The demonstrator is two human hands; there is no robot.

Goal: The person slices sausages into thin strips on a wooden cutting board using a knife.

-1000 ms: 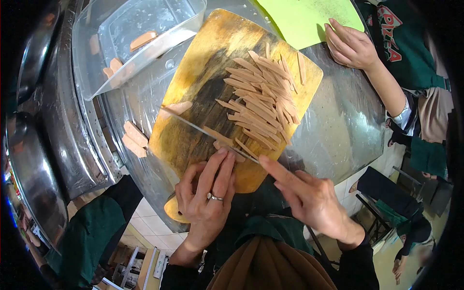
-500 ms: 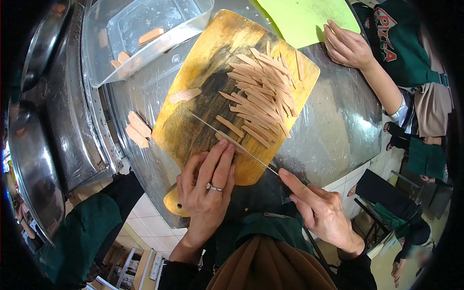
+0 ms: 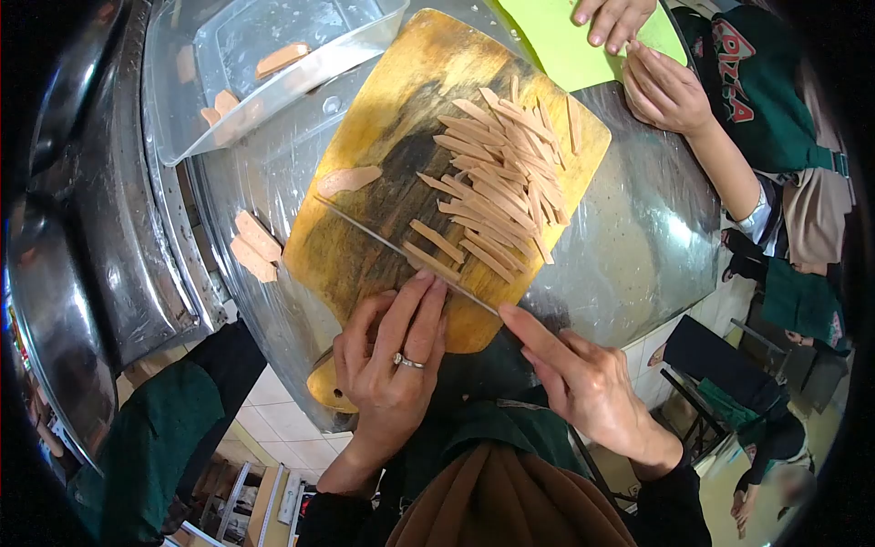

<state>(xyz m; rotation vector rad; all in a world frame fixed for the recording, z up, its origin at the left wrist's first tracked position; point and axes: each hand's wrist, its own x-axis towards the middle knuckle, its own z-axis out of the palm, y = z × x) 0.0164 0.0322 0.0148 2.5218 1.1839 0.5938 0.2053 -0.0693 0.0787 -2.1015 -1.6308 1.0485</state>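
My right hand [image 3: 588,387] grips a knife [image 3: 369,230], its index finger stretched along the near end of the blade; the handle is hidden in the palm. The thin blade lies slanted low over a wooden cutting board [image 3: 374,118]. My left hand [image 3: 392,351], wearing a ring, holds down a sausage slice with its fingertips right beside the blade; the fingers mostly cover that slice. Just beyond the blade lies a cut sausage strip [image 3: 431,261]. A heap of sausage strips [image 3: 497,173] covers the board's right part. One whole sausage slice [image 3: 349,180] rests at the left.
Two sausage slices [image 3: 257,239] lie on the plastic-covered table [image 3: 629,237] left of the board. A clear plastic tub [image 3: 273,100] with several pieces stands at the back left. Another person's hands [image 3: 665,87] are at a green cutting board [image 3: 547,46], back right.
The knife and my right hand have shifted left and slightly up. A strip now lies separated along the blade's far side. A second hand of the other person has appeared over the green board.
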